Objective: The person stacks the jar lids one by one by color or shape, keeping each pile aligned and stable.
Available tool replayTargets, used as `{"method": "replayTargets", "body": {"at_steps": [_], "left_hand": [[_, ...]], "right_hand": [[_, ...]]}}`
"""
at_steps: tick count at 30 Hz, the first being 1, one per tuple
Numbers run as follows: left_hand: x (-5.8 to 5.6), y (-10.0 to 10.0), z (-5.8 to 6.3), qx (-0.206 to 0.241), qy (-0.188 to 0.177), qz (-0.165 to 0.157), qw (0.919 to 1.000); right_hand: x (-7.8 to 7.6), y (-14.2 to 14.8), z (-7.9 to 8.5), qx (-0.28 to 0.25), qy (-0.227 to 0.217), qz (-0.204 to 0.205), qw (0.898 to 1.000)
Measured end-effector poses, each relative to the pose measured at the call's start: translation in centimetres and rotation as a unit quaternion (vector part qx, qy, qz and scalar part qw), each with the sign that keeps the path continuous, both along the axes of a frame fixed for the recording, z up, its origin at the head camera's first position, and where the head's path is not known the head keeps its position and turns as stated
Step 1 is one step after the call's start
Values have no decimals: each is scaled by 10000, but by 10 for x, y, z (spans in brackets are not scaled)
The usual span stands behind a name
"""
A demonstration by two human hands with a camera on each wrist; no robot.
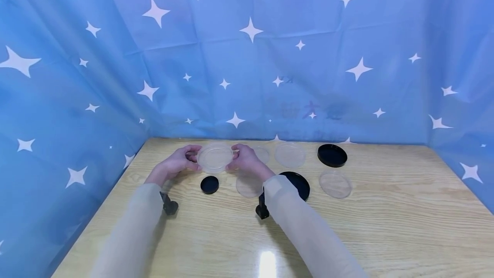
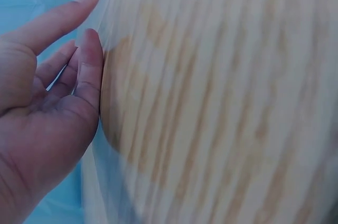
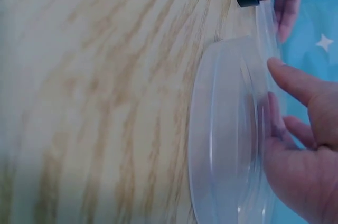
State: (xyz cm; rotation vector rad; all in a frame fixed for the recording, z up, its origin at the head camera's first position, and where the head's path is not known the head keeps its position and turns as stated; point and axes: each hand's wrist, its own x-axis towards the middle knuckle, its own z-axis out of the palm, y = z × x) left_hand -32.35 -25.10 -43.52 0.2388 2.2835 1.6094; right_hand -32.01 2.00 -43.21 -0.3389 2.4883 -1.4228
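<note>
A clear round plastic lid [image 1: 215, 158] is between my hands near the table's back edge. My left hand [image 1: 179, 163] holds its left rim, and the right hand [image 1: 248, 161] grips the opposite side. In the left wrist view, the thumb and fingers of the left hand [image 2: 58, 86] reach to the see-through rim. The right wrist view has the right hand [image 3: 311, 129] with thumb and fingers apart at the rim, partly behind a nearer clear lid [image 3: 224, 129]. A small black round dish [image 1: 209, 185] lies just in front of the held lid.
Right of the hands lie more clear lids, one at the back [image 1: 290, 155] and one farther right [image 1: 335, 184]. A black dish [image 1: 332, 155] stands behind the latter. Another black dish [image 1: 297, 183] is partly covered by the right sleeve. A blue star-patterned curtain [image 1: 251, 76] borders the wooden table [image 1: 386, 209].
</note>
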Motion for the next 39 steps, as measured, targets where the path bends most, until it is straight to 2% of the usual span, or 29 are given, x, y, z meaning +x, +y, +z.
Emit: {"method": "replayTargets", "body": {"at_steps": [11, 21, 31, 39], "left_hand": [[5, -6, 4, 544, -196, -92, 9983], [12, -1, 12, 568, -212, -43, 9982], [29, 8, 20, 315, 162, 28, 9994], [46, 20, 28, 494, 493, -64, 9975]], "right_hand": [[-2, 1, 4, -14, 148, 179, 9997], [5, 9, 16, 168, 476, 212, 9985], [23, 26, 21, -154, 580, 255, 9979], [39, 42, 26, -507, 612, 378, 9961]]}}
